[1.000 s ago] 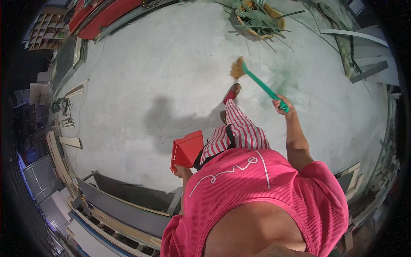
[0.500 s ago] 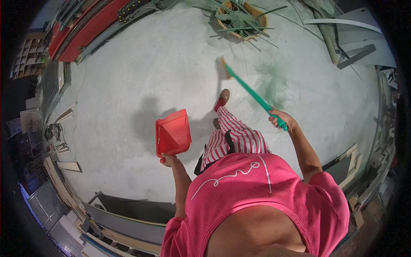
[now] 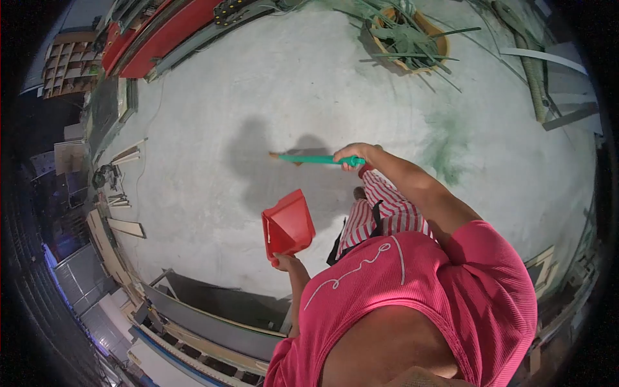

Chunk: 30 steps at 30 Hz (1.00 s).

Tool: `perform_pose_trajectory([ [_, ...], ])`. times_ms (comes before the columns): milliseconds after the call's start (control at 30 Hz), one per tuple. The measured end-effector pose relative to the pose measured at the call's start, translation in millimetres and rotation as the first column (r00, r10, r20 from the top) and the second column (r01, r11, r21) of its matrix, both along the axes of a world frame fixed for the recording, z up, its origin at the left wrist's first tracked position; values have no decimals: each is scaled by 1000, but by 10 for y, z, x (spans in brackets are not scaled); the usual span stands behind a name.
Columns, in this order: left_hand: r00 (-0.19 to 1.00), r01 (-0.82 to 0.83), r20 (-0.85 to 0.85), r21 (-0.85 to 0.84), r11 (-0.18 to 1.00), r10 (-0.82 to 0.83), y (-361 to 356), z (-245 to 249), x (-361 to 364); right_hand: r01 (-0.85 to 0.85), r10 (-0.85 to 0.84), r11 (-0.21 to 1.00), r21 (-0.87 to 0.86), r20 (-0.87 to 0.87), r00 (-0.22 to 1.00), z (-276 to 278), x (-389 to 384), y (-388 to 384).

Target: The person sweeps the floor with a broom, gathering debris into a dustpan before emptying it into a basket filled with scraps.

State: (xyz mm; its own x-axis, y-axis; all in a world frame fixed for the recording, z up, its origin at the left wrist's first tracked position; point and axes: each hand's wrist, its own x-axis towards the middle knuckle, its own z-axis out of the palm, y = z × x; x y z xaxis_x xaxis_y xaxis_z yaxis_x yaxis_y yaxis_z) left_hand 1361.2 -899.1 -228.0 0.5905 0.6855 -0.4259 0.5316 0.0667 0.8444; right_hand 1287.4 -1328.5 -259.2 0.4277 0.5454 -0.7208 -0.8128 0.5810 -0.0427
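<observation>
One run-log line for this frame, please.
left hand: holds red dustpan | right hand: holds green broom, handle pointing left | floor: concrete, basket of green strips beyond

Basket (image 3: 443,46) of green strips (image 3: 403,35) on concrete floor (image 3: 258,84); left of basket, long red machine (image 3: 164,26); right, perhaps a hose (image 3: 534,71); below, green stain (image 3: 451,145).

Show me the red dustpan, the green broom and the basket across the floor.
red dustpan (image 3: 288,226), head view, middle of its scoop.
green broom (image 3: 313,158), head view, middle of its handle.
basket (image 3: 442,44), head view, its orange rim at right.
</observation>
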Motion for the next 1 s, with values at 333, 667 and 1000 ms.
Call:
perform_pose_trajectory([
  [333,952,173,-301,382,908,-55,-297,91,-108,935,-896,116,335,-370,244,-160,-1199,-1401],
  [667,816,578,-85,84,812,-572,-1832,-26,914,871,-859,-415,263,-429,-280,331,-3587,-813],
  [1000,617,772,77,-254,583,-783,-3399,310,916,948,-914,-318,-29,-256,-315,773,-3941,179],
])
